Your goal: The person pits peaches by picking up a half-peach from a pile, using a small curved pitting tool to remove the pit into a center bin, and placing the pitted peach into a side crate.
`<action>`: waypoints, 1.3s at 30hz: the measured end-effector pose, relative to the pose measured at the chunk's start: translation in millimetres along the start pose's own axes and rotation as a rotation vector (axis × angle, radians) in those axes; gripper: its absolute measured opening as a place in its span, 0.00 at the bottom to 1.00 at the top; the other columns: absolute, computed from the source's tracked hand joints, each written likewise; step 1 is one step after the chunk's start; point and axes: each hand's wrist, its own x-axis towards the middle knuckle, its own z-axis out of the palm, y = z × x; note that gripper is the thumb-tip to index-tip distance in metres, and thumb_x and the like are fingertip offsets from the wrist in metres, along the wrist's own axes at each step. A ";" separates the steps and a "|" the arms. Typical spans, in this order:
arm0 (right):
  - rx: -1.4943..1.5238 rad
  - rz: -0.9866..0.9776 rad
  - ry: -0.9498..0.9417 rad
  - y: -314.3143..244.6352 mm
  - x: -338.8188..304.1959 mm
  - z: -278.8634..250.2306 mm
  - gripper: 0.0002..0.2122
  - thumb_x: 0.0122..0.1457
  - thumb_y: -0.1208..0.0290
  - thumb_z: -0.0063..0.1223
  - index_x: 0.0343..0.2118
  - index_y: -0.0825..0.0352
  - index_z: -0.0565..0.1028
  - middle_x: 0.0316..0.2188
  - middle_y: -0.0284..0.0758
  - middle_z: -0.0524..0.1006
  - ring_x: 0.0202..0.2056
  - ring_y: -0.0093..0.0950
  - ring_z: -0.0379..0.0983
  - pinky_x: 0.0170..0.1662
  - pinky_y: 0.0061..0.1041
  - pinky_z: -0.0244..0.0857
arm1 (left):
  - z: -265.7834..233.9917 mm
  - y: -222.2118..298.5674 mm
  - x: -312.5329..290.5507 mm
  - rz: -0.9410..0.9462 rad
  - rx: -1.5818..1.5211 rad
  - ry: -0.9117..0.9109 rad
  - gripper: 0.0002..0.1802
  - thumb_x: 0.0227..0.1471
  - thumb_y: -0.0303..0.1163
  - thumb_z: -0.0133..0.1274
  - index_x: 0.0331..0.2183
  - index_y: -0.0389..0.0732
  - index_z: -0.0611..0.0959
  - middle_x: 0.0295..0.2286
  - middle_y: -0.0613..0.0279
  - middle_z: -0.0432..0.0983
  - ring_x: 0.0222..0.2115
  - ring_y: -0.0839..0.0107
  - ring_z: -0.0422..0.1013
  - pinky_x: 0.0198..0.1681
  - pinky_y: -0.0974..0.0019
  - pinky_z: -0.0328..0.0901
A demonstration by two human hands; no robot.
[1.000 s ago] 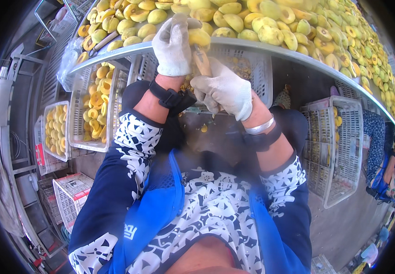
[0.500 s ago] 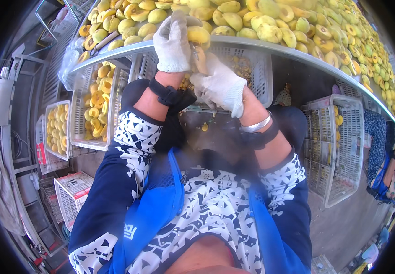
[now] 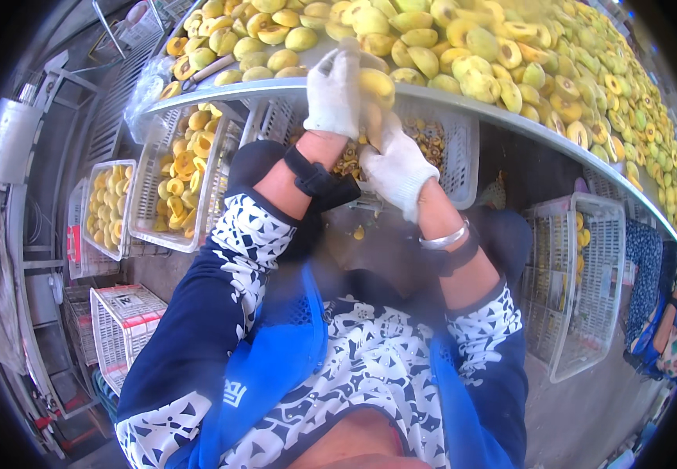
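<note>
My left hand (image 3: 334,92), in a white knit glove, is closed around a yellow peach half (image 3: 376,87) above the table's near edge. Just below the fruit, my right hand (image 3: 399,166), gloved too, is closed on a narrow tan tool (image 3: 374,127) that points up toward the peach. The tool's tip and exact kind are blurred and partly hidden. Beneath both hands stands a grey plastic crate (image 3: 463,160) holding small brown and yellow scraps. Many peach halves (image 3: 420,37) lie heaped on the metal table (image 3: 503,113) beyond.
A handled tool (image 3: 212,70) and a clear plastic bag (image 3: 147,90) lie at the table's left end. Crates of peach halves (image 3: 186,176) stand at left. Another crate (image 3: 569,281) is at right, near a person's arm (image 3: 664,324). A red-and-white crate (image 3: 131,316) sits lower left.
Both hands, with the peach half and the tool, appear farther right and slightly lower. The surroundings shift in the picture too, as the view has turned a little. Both grips stay closed.
</note>
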 end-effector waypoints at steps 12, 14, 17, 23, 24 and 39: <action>0.972 0.423 -0.268 -9.0 -5.7 -13.7 0.11 0.55 0.74 0.50 0.39 0.63 0.63 0.16 0.32 0.68 0.09 0.18 0.59 0.10 0.18 0.51 | -8.4 -1.8 -2.3 -0.087 -0.244 -0.312 0.15 0.57 0.39 0.51 0.35 0.34 0.78 0.33 0.55 0.77 0.33 0.67 0.74 0.38 0.65 0.71; 0.905 0.380 -0.223 -1.7 -2.7 -3.4 0.12 0.54 0.74 0.49 0.41 0.65 0.63 0.18 0.35 0.70 0.12 0.23 0.63 0.13 0.22 0.56 | -7.4 -1.0 -2.4 -0.071 -0.154 -0.284 0.12 0.55 0.34 0.50 0.36 0.35 0.80 0.31 0.61 0.78 0.31 0.74 0.73 0.35 0.72 0.68; 0.702 0.280 -0.114 13.9 3.0 13.3 0.16 0.53 0.73 0.48 0.44 0.69 0.62 0.23 0.41 0.73 0.19 0.32 0.70 0.21 0.28 0.64 | -6.8 -8.7 1.5 -0.038 -0.149 -0.246 0.14 0.58 0.36 0.50 0.34 0.33 0.79 0.32 0.57 0.78 0.30 0.71 0.74 0.34 0.69 0.71; 0.694 0.296 -0.178 0.2 4.7 -0.7 0.15 0.53 0.75 0.48 0.44 0.65 0.62 0.20 0.32 0.69 0.12 0.20 0.62 0.12 0.19 0.56 | -5.9 -11.7 4.0 -0.064 -0.147 -0.171 0.14 0.58 0.36 0.50 0.34 0.34 0.80 0.30 0.59 0.78 0.29 0.73 0.73 0.33 0.70 0.70; 0.696 0.297 -0.178 -5.7 2.9 -6.9 0.15 0.53 0.75 0.48 0.44 0.65 0.62 0.20 0.32 0.69 0.12 0.20 0.62 0.12 0.19 0.56 | -6.9 -8.3 2.4 -0.065 -0.145 -0.172 0.14 0.58 0.36 0.50 0.34 0.34 0.80 0.30 0.59 0.78 0.29 0.73 0.73 0.33 0.70 0.70; 0.462 0.241 -0.114 6.9 2.4 5.6 0.16 0.53 0.72 0.47 0.45 0.69 0.62 0.25 0.40 0.72 0.20 0.29 0.69 0.22 0.27 0.65 | -1.7 1.9 -1.1 -0.023 -0.019 -0.202 0.13 0.57 0.37 0.51 0.33 0.35 0.81 0.30 0.61 0.78 0.30 0.74 0.73 0.33 0.72 0.69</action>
